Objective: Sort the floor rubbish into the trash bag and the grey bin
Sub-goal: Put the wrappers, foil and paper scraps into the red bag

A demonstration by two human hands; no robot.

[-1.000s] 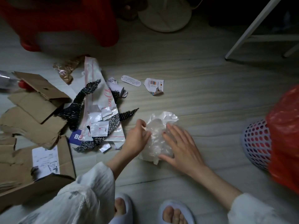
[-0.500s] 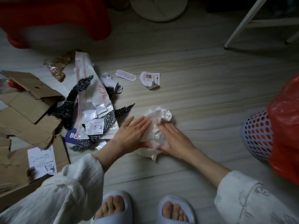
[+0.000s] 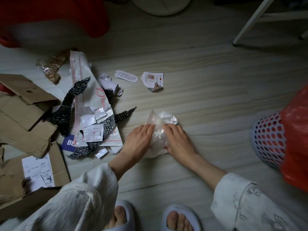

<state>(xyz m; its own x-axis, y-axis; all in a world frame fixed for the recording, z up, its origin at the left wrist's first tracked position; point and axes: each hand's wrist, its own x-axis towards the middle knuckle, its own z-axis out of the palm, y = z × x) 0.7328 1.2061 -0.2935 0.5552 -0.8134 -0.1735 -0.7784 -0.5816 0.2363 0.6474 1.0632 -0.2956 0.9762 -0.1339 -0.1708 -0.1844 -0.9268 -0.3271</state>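
Crumpled clear plastic wrap (image 3: 160, 130) lies on the pale wood floor (image 3: 208, 90), pressed between both hands: left hand (image 3: 139, 140) flat on its left side with fingers fairly straight, right hand (image 3: 179, 139) over its right side, fingertips curled into the film. Grey perforated bin (image 3: 268, 140) stands well apart at right, lined with a red trash bag (image 3: 295, 130); contents not visible. Torn cardboard (image 3: 25, 114) and a white mailer bag (image 3: 93, 104) lie left.
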